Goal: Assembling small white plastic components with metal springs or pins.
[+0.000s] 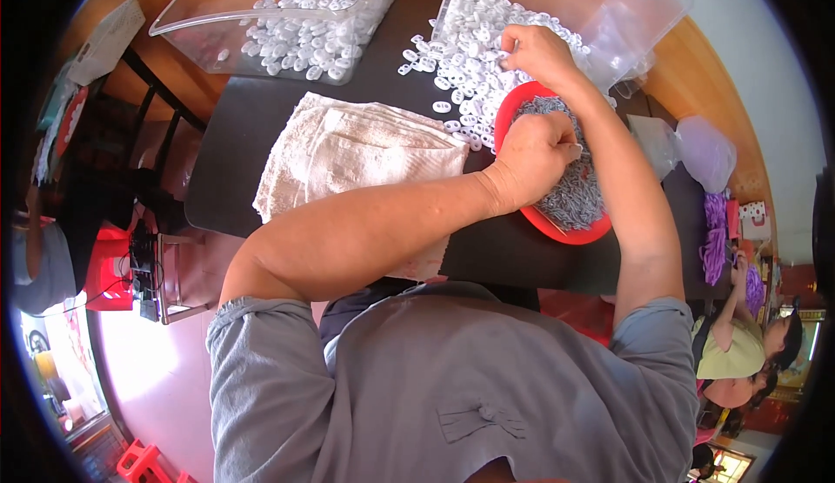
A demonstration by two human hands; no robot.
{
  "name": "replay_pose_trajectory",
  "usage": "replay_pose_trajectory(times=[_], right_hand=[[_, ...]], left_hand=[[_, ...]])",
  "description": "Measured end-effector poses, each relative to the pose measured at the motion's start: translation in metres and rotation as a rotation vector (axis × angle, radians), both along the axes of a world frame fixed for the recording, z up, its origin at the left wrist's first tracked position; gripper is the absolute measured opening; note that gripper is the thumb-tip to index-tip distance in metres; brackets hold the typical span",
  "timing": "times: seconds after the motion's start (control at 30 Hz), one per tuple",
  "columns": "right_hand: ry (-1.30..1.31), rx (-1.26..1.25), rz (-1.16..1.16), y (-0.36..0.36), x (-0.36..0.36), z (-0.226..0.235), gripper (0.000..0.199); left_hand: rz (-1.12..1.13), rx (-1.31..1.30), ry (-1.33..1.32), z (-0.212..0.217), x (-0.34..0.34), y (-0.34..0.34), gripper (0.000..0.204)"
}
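My left hand [541, 154] is over a round red bowl [574, 237] filled with small grey metal pieces [576, 194], which look like screws or nails. Its fingers are curled into a pinch, and whatever is between them is too small to make out. Farther off, my right hand [537, 52] reaches across the bowl into a heap of small white oval plastic pieces [474, 43] with holes. Its thumb and fingers curl at the edge of the heap; what they hold is hidden.
A folded cream towel [365, 148] lies left of the bowl on the dark table [235, 152]. Clear plastic bins [196, 43] stand at the back, with more white ovals. Plastic bags [704, 148] and purple cord [715, 239] are at right, near another person [735, 348].
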State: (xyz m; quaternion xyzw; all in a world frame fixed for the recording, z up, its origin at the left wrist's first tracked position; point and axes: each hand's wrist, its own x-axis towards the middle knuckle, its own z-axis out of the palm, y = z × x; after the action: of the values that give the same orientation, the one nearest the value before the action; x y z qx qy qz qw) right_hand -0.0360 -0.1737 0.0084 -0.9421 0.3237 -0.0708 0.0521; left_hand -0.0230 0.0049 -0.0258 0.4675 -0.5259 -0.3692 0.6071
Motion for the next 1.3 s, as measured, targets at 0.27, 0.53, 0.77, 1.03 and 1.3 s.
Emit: replay_pose_trajectory(times=[0.27,0.53,0.77,1.03,1.3], right_hand=[[-0.663,0.691,-0.069,0.025,-0.067,0.018,0.008],[-0.930,1.033,-0.078,0.078,-0.127,0.021,0.008],[-0.642,0.544,0.202,0.128,-0.102,0.019,0.007],[-0.647,0.178,0.309,0.147,-0.084,0.006,0.014],[-1.012,1.011,-0.074,0.156,-0.078,0.007,0.019]], left_hand=[[0.020,0.243,0.518,0.019,0.011,0.004,0.013],[0.080,0.238,0.547,0.020,0.018,-0.003,0.012],[0.052,0.154,0.846,0.021,0.033,-0.012,0.009],[0.000,0.219,0.964,0.023,0.033,-0.009,0.016],[0.052,0.199,0.906,0.033,0.029,-0.003,0.009]])
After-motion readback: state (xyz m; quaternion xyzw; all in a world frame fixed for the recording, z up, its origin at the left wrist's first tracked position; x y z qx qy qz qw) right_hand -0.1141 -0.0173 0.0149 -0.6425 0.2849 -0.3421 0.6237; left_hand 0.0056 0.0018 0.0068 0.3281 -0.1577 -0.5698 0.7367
